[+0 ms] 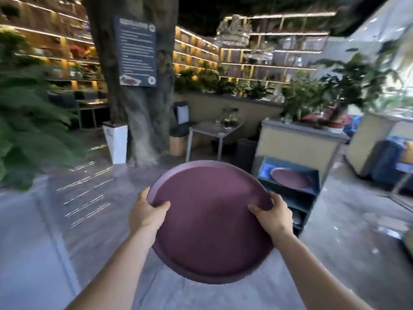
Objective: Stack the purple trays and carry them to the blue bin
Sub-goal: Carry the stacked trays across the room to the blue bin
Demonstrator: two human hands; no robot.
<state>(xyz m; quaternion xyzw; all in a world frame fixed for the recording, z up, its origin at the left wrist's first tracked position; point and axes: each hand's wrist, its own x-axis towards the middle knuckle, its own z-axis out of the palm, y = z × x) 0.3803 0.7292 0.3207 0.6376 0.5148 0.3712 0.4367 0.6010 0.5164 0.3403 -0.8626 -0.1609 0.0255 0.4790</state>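
A round purple tray [207,222] hangs in front of me over the floor, tilted slightly away. My left hand [146,213] grips its left rim with the thumb on top. My right hand [273,214] grips its right rim the same way. Whether more trays lie stacked beneath it I cannot tell. To the right stands the blue bin [311,195], a blue shelf unit with open compartments. Another purple tray [292,178] rests in its top compartment.
A tree trunk [143,121] with a dark sign rises straight ahead, a white stand [116,142] beside it. A small grey table [214,130] and a beige planter box [299,142] stand behind the bin. Green foliage crowds the left. The floor is grey stone.
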